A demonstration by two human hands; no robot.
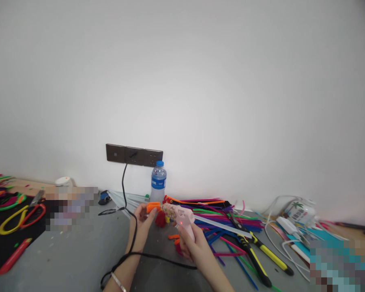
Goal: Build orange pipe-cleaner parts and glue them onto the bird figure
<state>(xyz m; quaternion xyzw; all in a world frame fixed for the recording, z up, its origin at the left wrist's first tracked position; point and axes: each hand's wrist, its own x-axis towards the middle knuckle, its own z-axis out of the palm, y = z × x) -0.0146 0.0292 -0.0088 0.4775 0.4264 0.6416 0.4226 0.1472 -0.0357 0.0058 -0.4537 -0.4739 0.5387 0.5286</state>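
Observation:
My right hand is closed round the grip of a pale pink hot glue gun, whose small red light is lit. A long translucent glue stick sticks out of its back end. Its front end points left, close to an orange fuzzy pipe cleaner piece pinched in the fingers of my left hand. Whether the nozzle touches the piece I cannot tell. Just beyond and between my hands is a red fuzzy piece. A black cord crosses over my left forearm.
A water bottle stands by the wall near a dark socket strip. Many coloured pipe cleaners and yellow-black pliers lie at right, with a white charger. Scissors and a red cutter lie on a black mat at left.

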